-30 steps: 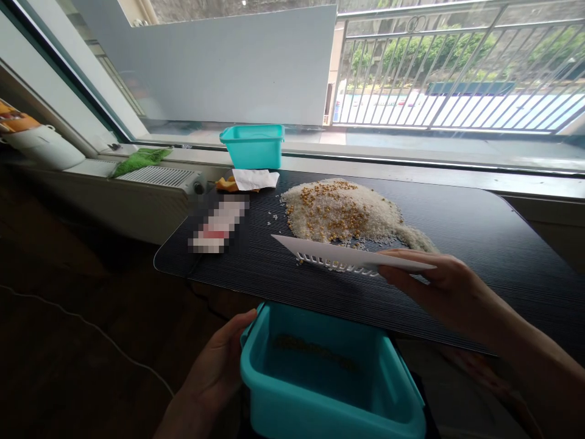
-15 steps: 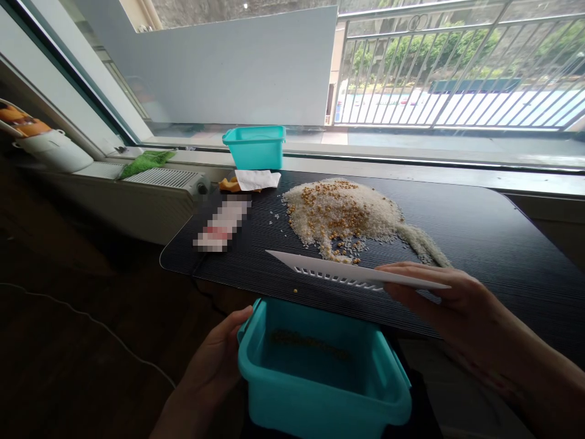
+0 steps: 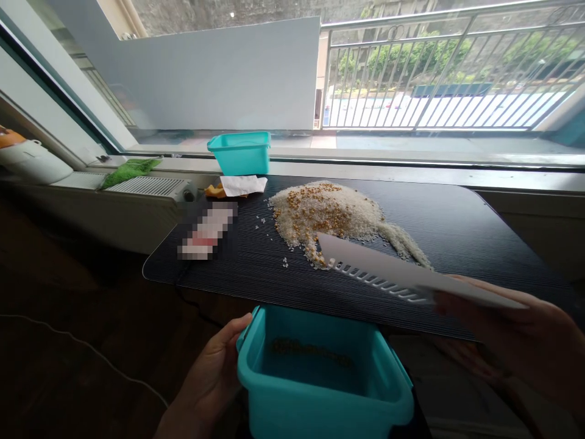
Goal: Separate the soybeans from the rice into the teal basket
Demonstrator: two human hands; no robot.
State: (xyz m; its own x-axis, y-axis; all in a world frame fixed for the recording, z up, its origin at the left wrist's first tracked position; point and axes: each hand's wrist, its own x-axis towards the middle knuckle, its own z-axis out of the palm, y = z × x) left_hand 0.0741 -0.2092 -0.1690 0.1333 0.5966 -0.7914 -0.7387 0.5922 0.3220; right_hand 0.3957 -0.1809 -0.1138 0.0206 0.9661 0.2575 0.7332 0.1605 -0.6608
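My left hand (image 3: 219, 366) grips the left rim of a turquoise plastic bin (image 3: 320, 390), held just below the table's front edge. A thin band of grains (image 3: 311, 350) lies on the bin's floor. My right hand (image 3: 512, 329) is closed on a flat white slotted plastic scraper (image 3: 379, 268). The scraper's tip overlaps the near edge of a grain pile (image 3: 361, 213); I cannot tell whether it touches. White rice-like grains mixed with yellow kernels make up the pile, and a tail of grains trails off to the right.
A second turquoise bin (image 3: 242, 152) stands at the back by the window. White paper (image 3: 244, 185) lies over something orange, near a blurred pale item (image 3: 208, 231) on the dark table (image 3: 461, 244). A green cloth (image 3: 130, 172) rests on the radiator at left.
My right hand and the scraper have moved right, and the tip is now over the pile's near edge. A yellow kernel near the table's front edge is gone. The view has shifted slightly.
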